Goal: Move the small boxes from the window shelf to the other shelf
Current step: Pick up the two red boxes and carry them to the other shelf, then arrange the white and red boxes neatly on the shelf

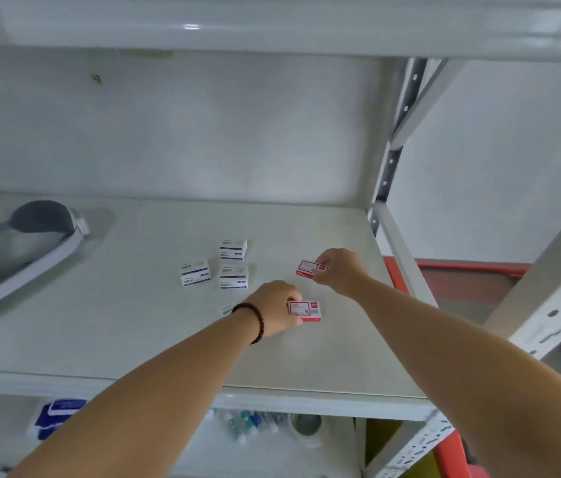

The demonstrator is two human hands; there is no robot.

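Both my hands reach onto a white shelf board (141, 326). My left hand (273, 307), with a dark bead bracelet on the wrist, grips a small red and white box (306, 310) that rests on the board. My right hand (339, 270) pinches a second red and white box (309, 269) just above the board, tilted. Three small white boxes with dark print stand behind them: one at the back (233, 249), one left (195, 272), one in the middle (233, 276). Another white box (227, 310) peeks out from behind my left wrist.
A white tray-like device with grey rounded pads (27, 243) lies at the left end of the board. Perforated metal uprights (391, 160) frame the right side. The lower shelf holds a blue and white pack (58, 414), small bottles (248, 422) and a tape roll (306, 427).
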